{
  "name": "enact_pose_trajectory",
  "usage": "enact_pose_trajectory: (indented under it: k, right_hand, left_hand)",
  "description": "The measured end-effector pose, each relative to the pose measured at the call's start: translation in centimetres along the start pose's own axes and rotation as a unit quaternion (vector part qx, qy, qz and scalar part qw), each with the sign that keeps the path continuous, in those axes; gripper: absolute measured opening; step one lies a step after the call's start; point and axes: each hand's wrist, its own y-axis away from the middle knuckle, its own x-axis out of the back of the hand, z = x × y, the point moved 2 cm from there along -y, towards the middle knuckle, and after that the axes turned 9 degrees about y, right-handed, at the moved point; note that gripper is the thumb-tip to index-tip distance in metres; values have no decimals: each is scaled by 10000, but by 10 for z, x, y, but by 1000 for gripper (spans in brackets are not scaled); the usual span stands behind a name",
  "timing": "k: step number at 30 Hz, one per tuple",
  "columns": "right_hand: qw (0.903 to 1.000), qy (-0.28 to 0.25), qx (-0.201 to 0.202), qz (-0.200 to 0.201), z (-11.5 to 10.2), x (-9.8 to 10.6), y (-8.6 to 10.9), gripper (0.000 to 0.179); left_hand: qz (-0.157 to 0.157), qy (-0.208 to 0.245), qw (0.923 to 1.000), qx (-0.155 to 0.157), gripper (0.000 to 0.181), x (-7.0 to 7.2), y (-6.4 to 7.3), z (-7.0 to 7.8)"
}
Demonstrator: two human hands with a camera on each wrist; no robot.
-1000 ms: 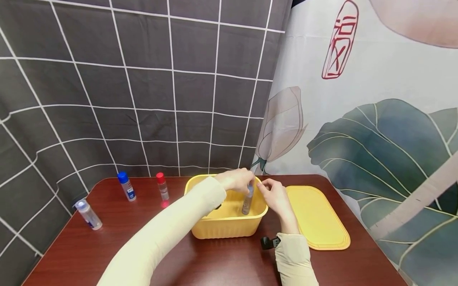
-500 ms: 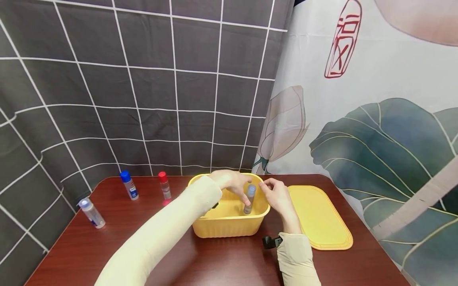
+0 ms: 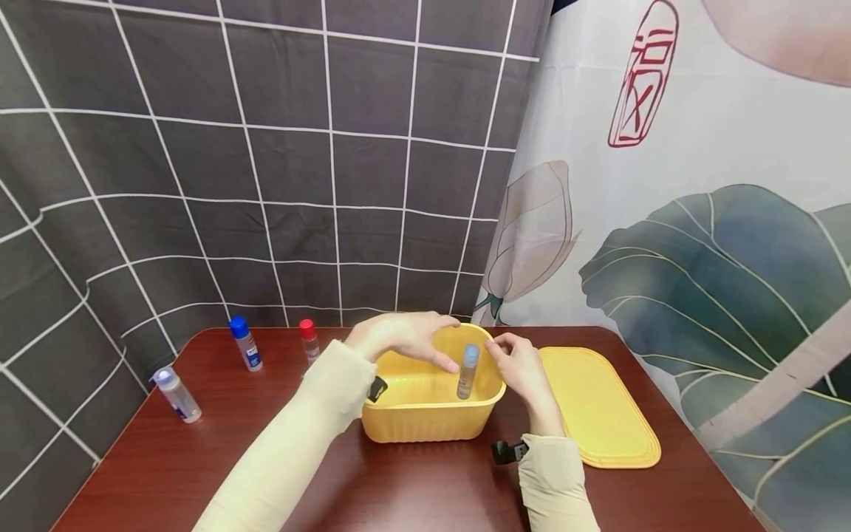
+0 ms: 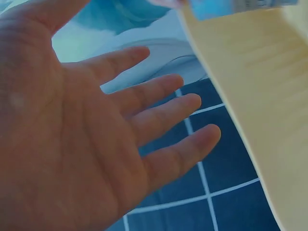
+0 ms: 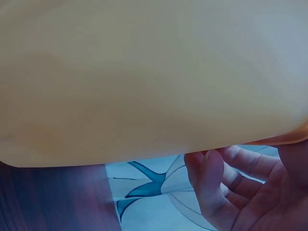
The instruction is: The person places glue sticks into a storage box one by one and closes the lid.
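Here, the hands sit apart — left hand [image 3: 404, 334] spread near the bottle [image 3: 467, 375], right hand [image 3: 523, 369] pinching the yellow box [image 3: 428, 424] at its rim.

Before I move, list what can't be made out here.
Head: base of the red-capped bottle, behind the left sleeve.
Head: print on the blue-capped bottle, too small.
Left wrist: part of the pale-capped bottle, past the top edge.
Right wrist: contents of the yellow tub, behind its wall.

A cream sleeve [image 3: 286, 451] clothes the left arm, lower left of centre in the head view; a wrinkled beige sleeve [image 3: 556, 480] covers the right, lower right of centre. Small black wrist cameras [image 3: 510, 451] show at both cuffs. The left hand [image 3: 407, 336] and right hand [image 3: 521, 366] are bare.
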Motion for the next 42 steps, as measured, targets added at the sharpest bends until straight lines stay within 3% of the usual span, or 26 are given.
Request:
enact_pose_trajectory:
  k: [4,8,11,20,25,30,35,42]
  right_hand:
    - [10000,29,-18,4,1,-1,-1,23]
    - [10000,49,-39,-7,1,-1,-1,23]
    - [10000,25,-69,-56,1,-2,0,22]
    - [9999,-31,-101,-50,-1,-3,-1,21]
    - [9998,-53,-116,-137,-2,-4,0,22]
    - [9999,-89,-77,-66,-2,-5,0,21]
    - [10000,-80,-36,18,-1,-4,-1,21]
    - [9999,-32,-86,-79,1,-2,2,23]
  left_hand:
    - [411,437,9977,-309,81,2,23,-7]
    - [860,732,9907,-760,81,-2,47,-16]
    - [1236,918,9842,-872,82,-10,65,-24]
    - [2311,1286,9644,-60,83,-28,111,-56]
    - [2703,1599,9493,166,81,-37,133,-77]
    - [2935,1796,9382,361,80,-37,151,-90]
    - [3072,1808,9323,609,81,-36,162,-102]
    - [2794,2118,9301,1097,82,-46,162,-124]
